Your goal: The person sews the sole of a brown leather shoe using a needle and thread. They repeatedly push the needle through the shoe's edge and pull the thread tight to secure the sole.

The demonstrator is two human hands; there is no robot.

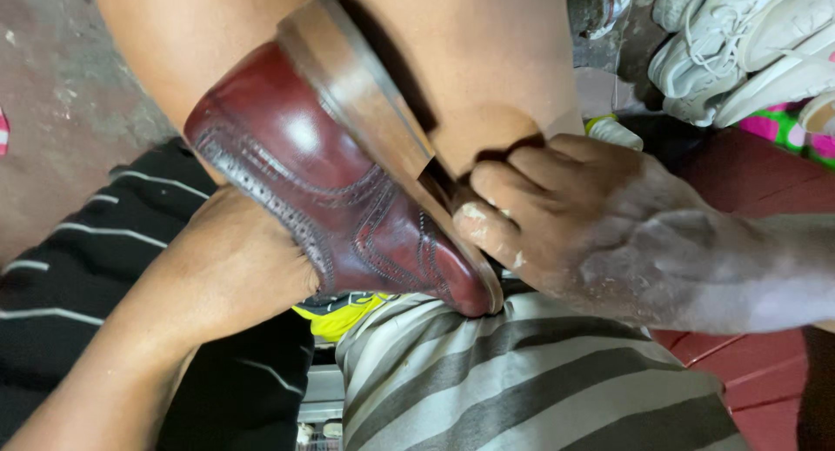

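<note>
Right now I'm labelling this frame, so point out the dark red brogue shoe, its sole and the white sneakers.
dark red brogue shoe [300, 160], head view, on the glossy upper.
sole [365, 94], head view, on the tan edge.
white sneakers [709, 55], head view, on the laced top.

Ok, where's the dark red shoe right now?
In the head view, the dark red shoe lies centre-left across the lap, left hand inside it, right hand at its sole edge.
</note>
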